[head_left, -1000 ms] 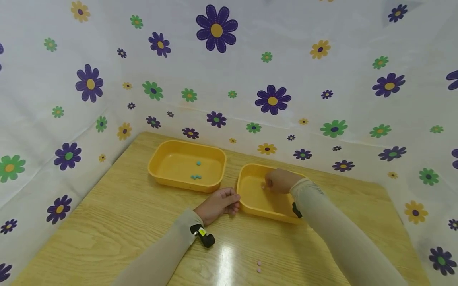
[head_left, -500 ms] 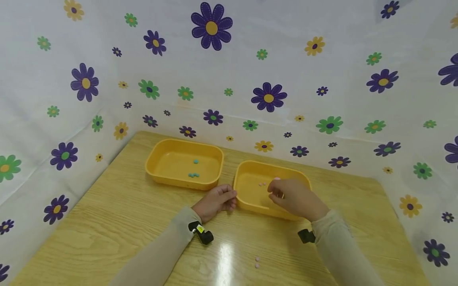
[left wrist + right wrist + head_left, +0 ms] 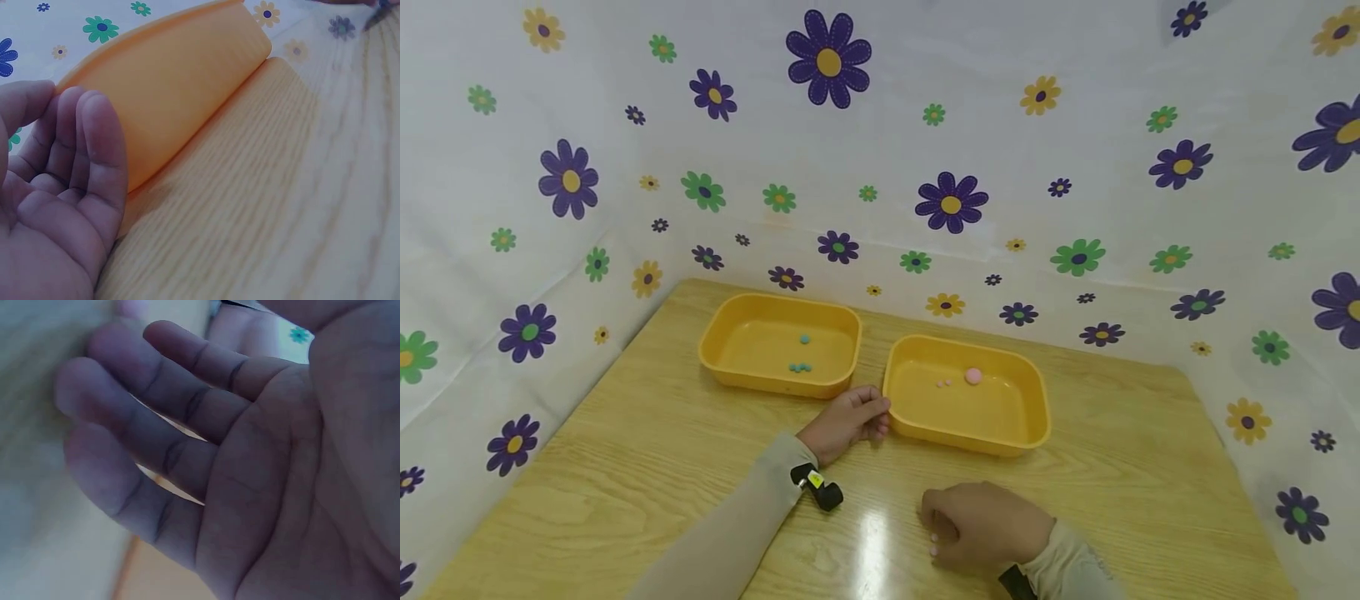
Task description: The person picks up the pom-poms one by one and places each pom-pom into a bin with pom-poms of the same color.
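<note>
My left hand (image 3: 846, 423) holds the near left corner of the right yellow tray (image 3: 962, 429), with thumb and fingers at its rim. The left wrist view shows the fingers (image 3: 103, 140) curled against the tray's outer wall (image 3: 181, 94). Inside that tray lie a larger pink round piece (image 3: 973, 376) and two small pink bits. On the table in front of it, my right hand (image 3: 988, 523) is low beside two small pink pieces (image 3: 933, 550), its fingertips right at them. In the right wrist view the fingers (image 3: 150, 412) are loosely bent and the palm holds nothing.
A second yellow tray (image 3: 775, 385) stands to the left, with several small teal pieces (image 3: 801, 367) in it. The wooden table (image 3: 647, 467) meets a flower-printed white cloth (image 3: 880, 150) at the back and sides.
My right hand has come out of the right tray and down to the two pink pieces on the table. The larger pink piece in the tray is uncovered. My left hand stays at the rim.
</note>
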Motion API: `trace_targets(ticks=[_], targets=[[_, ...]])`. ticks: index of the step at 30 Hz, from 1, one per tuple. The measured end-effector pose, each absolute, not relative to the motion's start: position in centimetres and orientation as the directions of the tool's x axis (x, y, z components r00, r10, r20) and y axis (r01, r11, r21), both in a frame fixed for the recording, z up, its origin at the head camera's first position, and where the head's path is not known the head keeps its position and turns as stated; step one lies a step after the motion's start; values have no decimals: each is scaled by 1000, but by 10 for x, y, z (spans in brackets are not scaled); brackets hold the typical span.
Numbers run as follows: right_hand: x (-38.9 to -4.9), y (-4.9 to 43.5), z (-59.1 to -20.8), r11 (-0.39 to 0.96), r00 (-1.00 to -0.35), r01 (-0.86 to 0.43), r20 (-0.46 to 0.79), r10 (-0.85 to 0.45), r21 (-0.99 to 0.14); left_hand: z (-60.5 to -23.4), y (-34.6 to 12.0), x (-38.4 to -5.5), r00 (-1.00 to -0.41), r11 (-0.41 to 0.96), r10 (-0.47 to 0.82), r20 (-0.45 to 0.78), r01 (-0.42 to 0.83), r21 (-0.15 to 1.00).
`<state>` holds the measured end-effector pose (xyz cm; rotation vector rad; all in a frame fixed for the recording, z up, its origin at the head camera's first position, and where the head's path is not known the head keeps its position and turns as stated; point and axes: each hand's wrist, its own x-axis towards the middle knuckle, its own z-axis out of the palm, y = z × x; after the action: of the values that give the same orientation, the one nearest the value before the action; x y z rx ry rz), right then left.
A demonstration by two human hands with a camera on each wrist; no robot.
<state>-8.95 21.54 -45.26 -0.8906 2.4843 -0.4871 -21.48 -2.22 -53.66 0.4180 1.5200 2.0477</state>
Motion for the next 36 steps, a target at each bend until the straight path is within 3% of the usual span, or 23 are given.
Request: trace_targets(ticks=[8,17,26,36], targets=[[-87,216,-468,695,-702,-530,-208,-681,-486,-536,-22,-213,-802,-206,592,-76,-242,948],[-100,222,-475,703,-736,-479,-196,-648,-526,-537,-22,-215,-797,-216,601,-61,-235,948],[-107,224,-476,688,-725,-476,-197,-659,-548,-534,-23,-213,-799,-207,597,-65,-232,950],[-111,222,-475,647,-716,-541,-109,-689,-537,-535,-23,-213,-800,-211,597,-63,-232,950]])
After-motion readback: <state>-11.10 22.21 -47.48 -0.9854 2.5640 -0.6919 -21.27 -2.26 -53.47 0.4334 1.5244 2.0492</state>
